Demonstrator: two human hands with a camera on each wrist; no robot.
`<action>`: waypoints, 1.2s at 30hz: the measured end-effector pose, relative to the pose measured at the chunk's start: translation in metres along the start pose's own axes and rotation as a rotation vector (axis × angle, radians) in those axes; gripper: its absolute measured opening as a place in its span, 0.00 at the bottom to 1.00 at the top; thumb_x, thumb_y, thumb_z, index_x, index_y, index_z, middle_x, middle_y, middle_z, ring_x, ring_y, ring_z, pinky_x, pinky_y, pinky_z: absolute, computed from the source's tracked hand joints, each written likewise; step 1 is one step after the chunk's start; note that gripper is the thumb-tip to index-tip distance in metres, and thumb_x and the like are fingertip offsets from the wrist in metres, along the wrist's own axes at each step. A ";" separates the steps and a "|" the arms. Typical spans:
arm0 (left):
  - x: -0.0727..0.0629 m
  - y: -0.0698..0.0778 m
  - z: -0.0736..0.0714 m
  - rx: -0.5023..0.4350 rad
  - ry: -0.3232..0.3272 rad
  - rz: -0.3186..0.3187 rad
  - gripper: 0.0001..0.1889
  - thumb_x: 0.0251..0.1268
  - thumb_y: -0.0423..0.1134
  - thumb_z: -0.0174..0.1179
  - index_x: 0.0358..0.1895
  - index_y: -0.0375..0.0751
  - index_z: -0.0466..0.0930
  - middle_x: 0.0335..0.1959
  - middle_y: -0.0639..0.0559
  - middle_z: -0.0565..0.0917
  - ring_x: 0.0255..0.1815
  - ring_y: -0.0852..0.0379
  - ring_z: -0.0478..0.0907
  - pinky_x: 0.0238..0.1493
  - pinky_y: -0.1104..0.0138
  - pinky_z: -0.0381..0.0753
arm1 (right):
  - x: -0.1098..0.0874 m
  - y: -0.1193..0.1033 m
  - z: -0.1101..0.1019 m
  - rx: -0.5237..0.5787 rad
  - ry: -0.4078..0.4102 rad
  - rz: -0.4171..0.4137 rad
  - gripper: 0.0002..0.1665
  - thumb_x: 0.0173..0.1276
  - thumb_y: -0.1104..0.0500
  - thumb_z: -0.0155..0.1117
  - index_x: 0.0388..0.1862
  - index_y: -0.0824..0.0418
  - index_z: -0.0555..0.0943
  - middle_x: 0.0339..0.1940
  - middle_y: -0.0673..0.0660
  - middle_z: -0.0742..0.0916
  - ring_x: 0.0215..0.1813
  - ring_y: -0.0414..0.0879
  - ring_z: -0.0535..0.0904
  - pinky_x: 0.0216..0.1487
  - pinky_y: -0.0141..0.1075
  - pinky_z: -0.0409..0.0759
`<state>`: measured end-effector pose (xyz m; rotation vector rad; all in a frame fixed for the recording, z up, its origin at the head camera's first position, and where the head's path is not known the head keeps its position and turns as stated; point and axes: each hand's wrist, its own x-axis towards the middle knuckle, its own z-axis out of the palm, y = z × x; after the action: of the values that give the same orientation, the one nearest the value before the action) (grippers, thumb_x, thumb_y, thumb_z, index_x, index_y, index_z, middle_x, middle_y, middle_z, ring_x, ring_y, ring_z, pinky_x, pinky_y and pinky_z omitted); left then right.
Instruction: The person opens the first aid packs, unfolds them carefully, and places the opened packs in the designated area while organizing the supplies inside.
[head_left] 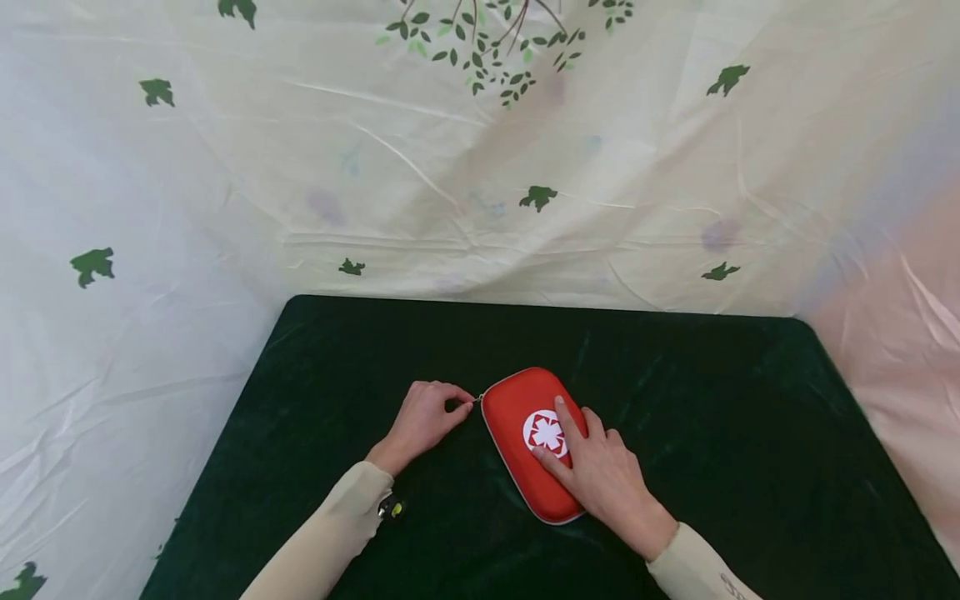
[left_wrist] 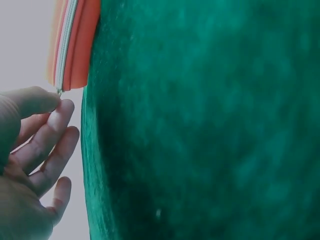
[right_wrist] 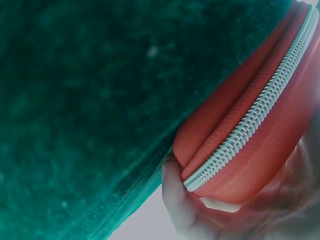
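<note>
A red first-aid case [head_left: 513,433] with a white round emblem [head_left: 534,425] lies tilted on the dark green cloth. My left hand [head_left: 423,419] pinches the small zipper pull [head_left: 477,399] at the case's far left corner, between thumb and forefinger. In the left wrist view the zipper [left_wrist: 65,50] runs shut up to that pull, and the other fingers [left_wrist: 60,150] are spread loosely. Across the right side of the case, my right hand [head_left: 611,471] grips it, thumb on top by the emblem. The right wrist view shows silver zipper teeth [right_wrist: 250,120] closed together and a fingertip curled at the case's end.
The green velvety cloth [head_left: 360,342] covers the table, whose back edge meets a pale fabric wall with leaf prints [head_left: 538,197]. Similar fabric hangs on the left and right sides. A dark band [head_left: 391,507] sits at my left cuff.
</note>
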<state>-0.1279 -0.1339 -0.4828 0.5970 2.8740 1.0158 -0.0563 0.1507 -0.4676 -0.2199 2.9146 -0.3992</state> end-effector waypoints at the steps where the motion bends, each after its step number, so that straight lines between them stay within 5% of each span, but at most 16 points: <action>1: 0.000 0.001 0.001 -0.019 -0.003 -0.007 0.06 0.69 0.39 0.68 0.45 0.47 0.91 0.41 0.55 0.91 0.37 0.61 0.81 0.53 0.56 0.78 | 0.000 0.001 0.000 0.005 0.001 0.000 0.54 0.69 0.26 0.59 0.85 0.51 0.58 0.72 0.70 0.72 0.48 0.61 0.76 0.40 0.52 0.86; 6: 0.007 0.005 0.007 -0.089 0.013 -0.047 0.06 0.71 0.38 0.66 0.45 0.46 0.90 0.40 0.55 0.90 0.32 0.63 0.78 0.42 0.62 0.81 | 0.002 0.003 -0.003 0.017 0.033 -0.017 0.54 0.68 0.27 0.61 0.84 0.53 0.59 0.70 0.69 0.73 0.49 0.61 0.77 0.41 0.53 0.86; 23: 0.042 0.014 0.012 -0.092 0.043 -0.071 0.08 0.74 0.38 0.65 0.49 0.45 0.90 0.46 0.52 0.91 0.42 0.56 0.82 0.54 0.56 0.83 | -0.002 0.005 -0.006 0.095 0.065 -0.031 0.56 0.69 0.31 0.64 0.84 0.57 0.57 0.75 0.69 0.66 0.54 0.63 0.78 0.49 0.57 0.85; 36: 0.054 0.017 0.021 -0.091 0.016 -0.070 0.08 0.74 0.38 0.65 0.49 0.44 0.90 0.44 0.51 0.91 0.37 0.56 0.79 0.50 0.58 0.82 | -0.007 0.011 -0.005 0.112 0.054 -0.030 0.56 0.69 0.30 0.64 0.84 0.59 0.59 0.77 0.68 0.65 0.55 0.62 0.78 0.51 0.56 0.84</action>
<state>-0.1686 -0.0897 -0.4840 0.4805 2.8220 1.1393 -0.0522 0.1636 -0.4645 -0.2401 2.9325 -0.5804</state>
